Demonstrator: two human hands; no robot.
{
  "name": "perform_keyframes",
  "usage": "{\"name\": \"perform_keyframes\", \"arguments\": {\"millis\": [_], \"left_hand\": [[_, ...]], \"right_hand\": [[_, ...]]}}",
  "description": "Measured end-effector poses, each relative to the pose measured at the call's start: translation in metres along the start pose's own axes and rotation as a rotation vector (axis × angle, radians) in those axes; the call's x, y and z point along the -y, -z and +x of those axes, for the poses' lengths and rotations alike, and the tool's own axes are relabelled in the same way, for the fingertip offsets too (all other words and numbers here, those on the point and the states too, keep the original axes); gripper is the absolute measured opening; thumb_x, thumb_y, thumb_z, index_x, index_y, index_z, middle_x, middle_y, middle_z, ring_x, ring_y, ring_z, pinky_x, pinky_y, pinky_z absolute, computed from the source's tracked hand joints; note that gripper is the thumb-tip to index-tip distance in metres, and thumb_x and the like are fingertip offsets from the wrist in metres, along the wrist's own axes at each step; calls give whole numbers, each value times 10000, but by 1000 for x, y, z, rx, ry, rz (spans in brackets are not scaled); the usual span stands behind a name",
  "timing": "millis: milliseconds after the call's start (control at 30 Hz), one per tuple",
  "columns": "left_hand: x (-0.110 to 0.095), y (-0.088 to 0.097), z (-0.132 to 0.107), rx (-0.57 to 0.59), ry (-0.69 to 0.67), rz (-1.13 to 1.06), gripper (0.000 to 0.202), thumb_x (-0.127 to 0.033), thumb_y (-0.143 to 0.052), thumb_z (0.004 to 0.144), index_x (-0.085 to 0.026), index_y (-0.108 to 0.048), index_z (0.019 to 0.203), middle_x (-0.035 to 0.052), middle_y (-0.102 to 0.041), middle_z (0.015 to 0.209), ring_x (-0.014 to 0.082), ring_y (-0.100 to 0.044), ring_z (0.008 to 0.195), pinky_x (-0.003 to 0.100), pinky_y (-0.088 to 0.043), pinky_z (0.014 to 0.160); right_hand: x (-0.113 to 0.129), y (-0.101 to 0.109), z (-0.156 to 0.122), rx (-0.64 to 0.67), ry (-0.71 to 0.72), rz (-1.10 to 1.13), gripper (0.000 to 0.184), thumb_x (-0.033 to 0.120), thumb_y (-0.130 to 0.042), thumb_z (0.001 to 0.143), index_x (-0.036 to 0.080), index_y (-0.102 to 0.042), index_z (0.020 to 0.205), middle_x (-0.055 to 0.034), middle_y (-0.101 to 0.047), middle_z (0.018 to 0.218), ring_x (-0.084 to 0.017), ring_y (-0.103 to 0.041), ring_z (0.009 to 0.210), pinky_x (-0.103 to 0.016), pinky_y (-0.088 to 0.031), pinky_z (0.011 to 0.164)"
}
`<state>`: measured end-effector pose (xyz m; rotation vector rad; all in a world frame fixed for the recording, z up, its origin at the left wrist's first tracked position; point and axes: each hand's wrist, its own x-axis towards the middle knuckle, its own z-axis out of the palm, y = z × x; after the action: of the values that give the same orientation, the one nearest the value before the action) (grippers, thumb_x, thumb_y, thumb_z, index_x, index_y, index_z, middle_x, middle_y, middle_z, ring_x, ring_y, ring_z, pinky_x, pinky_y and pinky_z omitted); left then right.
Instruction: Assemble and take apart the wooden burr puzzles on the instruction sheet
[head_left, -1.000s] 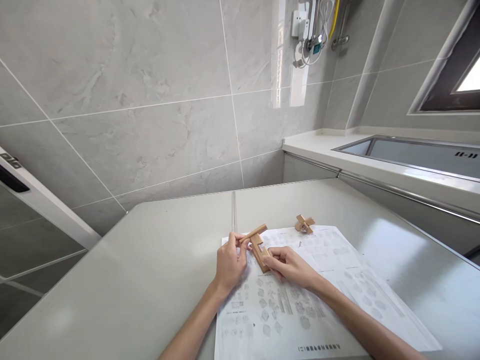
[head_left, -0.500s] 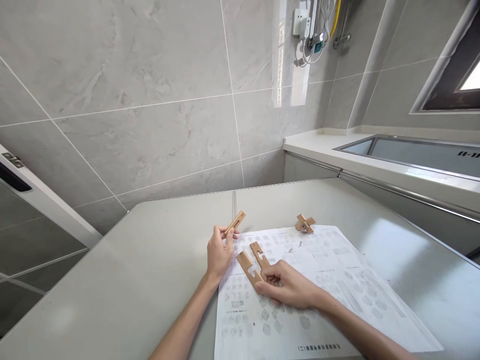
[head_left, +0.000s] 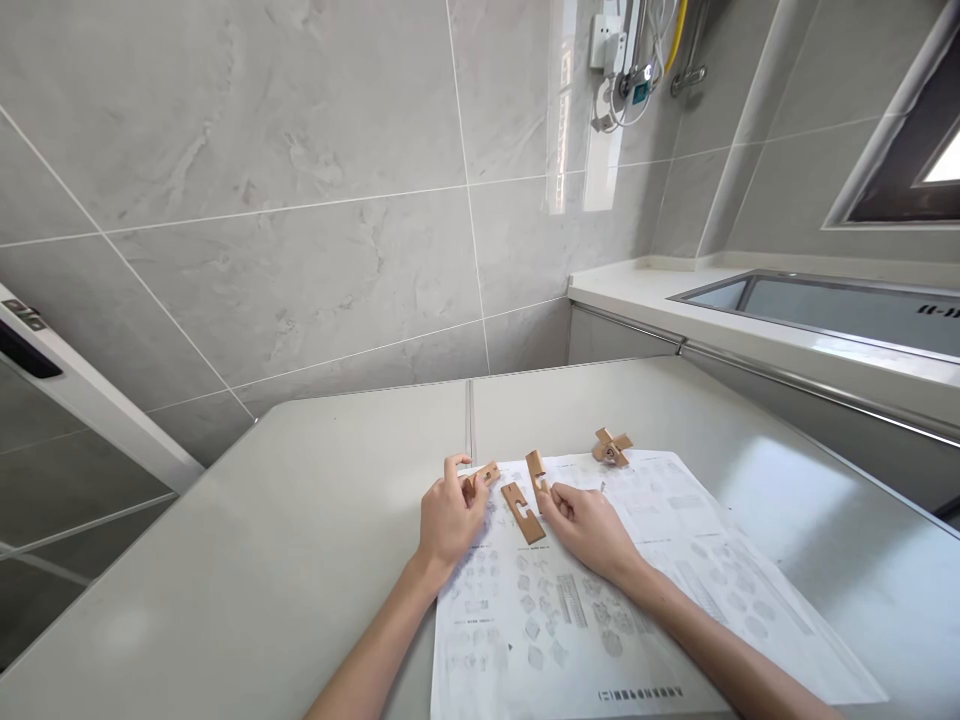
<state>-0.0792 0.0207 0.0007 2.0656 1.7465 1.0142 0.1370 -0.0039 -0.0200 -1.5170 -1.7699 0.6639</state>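
My left hand pinches one flat notched wooden puzzle piece at the left edge of a printed instruction sheet. My right hand grips a second wooden piece by its lower end, holding it upright over the sheet. A third notched piece lies flat on the paper between my two hands, touched by neither. A small assembled wooden cross rests at the sheet's far edge.
The sheet lies on a grey table with a seam down its middle, set against a tiled wall. A white counter with a steel sink stands to the right. A glass door is at the left.
My left hand brought its piece down toward the sheet. My right hand let one piece lie flat on the paper and lifted another piece upright, further from me.
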Motion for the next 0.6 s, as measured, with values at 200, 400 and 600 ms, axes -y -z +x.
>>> {"name": "perform_keyframes", "arguments": {"millis": [200, 400, 600], "left_hand": [[-2, -1, -3, 99, -50, 92, 191, -302, -505, 985, -262, -498, 1171, -70, -661, 602, 208, -651, 539, 281, -377, 564], [-5, 0, -7, 217, -110, 108, 247, -244, -544, 912, -267, -496, 1154, -112, -566, 525, 184, -563, 463, 277, -360, 550], [-8, 2, -9, 282, -142, 118, 316, -229, -540, 883, -262, -479, 1191, -131, -526, 511, 173, -533, 454, 274, -381, 563]], "right_hand": [[-3, -3, -2, -14, 24, -157, 426, 344, -505, 945, 235, -262, 612, 42, -371, 504, -138, -276, 490, -298, -199, 535], [-4, -3, -2, 1, 68, -257, 399, 289, -545, 888, 224, -279, 597, 43, -389, 501, -130, -279, 485, -287, -192, 534], [-5, -3, -3, 15, 87, -322, 402, 318, -513, 921, 219, -282, 607, 43, -370, 488, -128, -295, 472, -288, -171, 526]]}}
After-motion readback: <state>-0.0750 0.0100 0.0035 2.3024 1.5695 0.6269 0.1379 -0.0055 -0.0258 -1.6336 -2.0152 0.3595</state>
